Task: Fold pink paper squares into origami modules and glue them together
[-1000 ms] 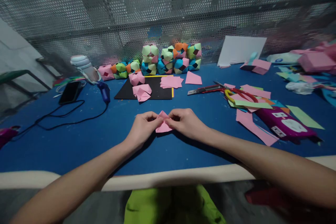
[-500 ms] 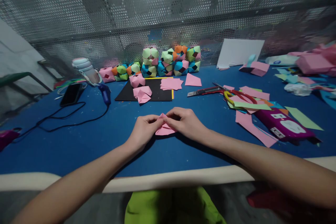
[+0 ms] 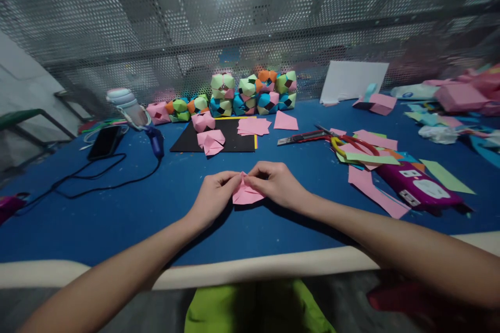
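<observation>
Between my two hands, over the middle of the blue table, is a piece of folded pink paper (image 3: pixel 247 195). My left hand (image 3: pixel 214 195) pinches its upper left part between thumb and fingers. From the other side, my right hand (image 3: pixel 276 183) is closed on the paper with the thumb pressed against it. The thumbs nearly meet at a raised peak, and my fingers hide part of the folds. Farther back, another folded pink piece (image 3: pixel 211 142) and a pink paper ball (image 3: pixel 203 122) rest on black paper (image 3: pixel 230 141), beside a pile of pink sheets (image 3: pixel 253 126).
Coloured paper balls (image 3: pixel 245 103) are stacked along the perforated wall. To the right lie scissors (image 3: pixel 355 144), a box cutter (image 3: pixel 299 138), paper scraps and a purple power strip (image 3: pixel 420 187). A bottle (image 3: pixel 125 105), phone (image 3: pixel 104 142) and cable are at left.
The view has shifted slightly. Both hands keep hold of the pink paper in nearly the same place, and a little more of its lower right part shows.
</observation>
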A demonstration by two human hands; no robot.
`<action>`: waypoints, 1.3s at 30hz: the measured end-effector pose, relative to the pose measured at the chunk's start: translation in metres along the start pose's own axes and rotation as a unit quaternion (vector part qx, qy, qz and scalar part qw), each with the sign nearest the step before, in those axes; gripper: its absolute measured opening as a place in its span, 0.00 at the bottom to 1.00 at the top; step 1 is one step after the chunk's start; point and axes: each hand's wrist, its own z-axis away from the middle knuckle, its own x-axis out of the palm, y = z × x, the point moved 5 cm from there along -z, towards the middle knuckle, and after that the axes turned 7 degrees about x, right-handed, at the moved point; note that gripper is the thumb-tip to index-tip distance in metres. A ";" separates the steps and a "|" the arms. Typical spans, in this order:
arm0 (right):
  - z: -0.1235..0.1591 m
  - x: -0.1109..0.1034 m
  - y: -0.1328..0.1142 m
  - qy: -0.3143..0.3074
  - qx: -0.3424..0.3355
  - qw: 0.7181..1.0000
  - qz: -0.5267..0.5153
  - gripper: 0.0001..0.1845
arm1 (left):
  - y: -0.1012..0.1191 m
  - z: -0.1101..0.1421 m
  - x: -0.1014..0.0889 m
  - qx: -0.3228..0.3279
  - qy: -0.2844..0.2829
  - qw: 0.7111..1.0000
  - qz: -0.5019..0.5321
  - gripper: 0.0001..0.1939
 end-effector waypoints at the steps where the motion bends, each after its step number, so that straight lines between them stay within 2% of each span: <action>1: 0.000 0.000 0.000 -0.002 0.002 1.000 -0.002 0.07 | 0.000 0.000 -0.001 0.003 0.000 1.000 -0.010 0.14; 7: 0.001 0.000 0.000 -0.017 0.011 0.999 -0.025 0.08 | 0.001 0.002 -0.001 -0.003 0.003 1.000 0.009 0.13; 17: 0.001 0.002 0.004 -0.071 0.071 0.992 -0.071 0.09 | 0.002 0.001 0.000 -0.003 -0.009 1.000 0.002 0.12; 24: 0.001 0.000 0.000 -0.079 0.056 0.992 -0.078 0.09 | -0.001 -0.002 -0.001 -0.011 -0.014 0.998 0.053 0.11; 27: 0.002 0.000 -0.001 -0.072 0.052 0.994 -0.071 0.08 | -0.001 -0.003 -0.002 -0.010 -0.022 0.999 0.038 0.09; 31: 0.002 0.000 0.000 -0.070 0.079 0.991 -0.086 0.07 | 0.005 -0.001 -0.004 0.016 -0.020 1.000 -0.005 0.09; 34: 0.000 0.002 0.002 -0.098 0.113 0.981 -0.121 0.07 | 0.012 0.001 -0.005 0.046 -0.007 0.998 -0.032 0.09; 39: -0.001 0.006 0.003 -0.163 0.148 0.960 -0.174 0.13 | 0.014 0.002 -0.008 0.065 0.022 0.996 -0.050 0.09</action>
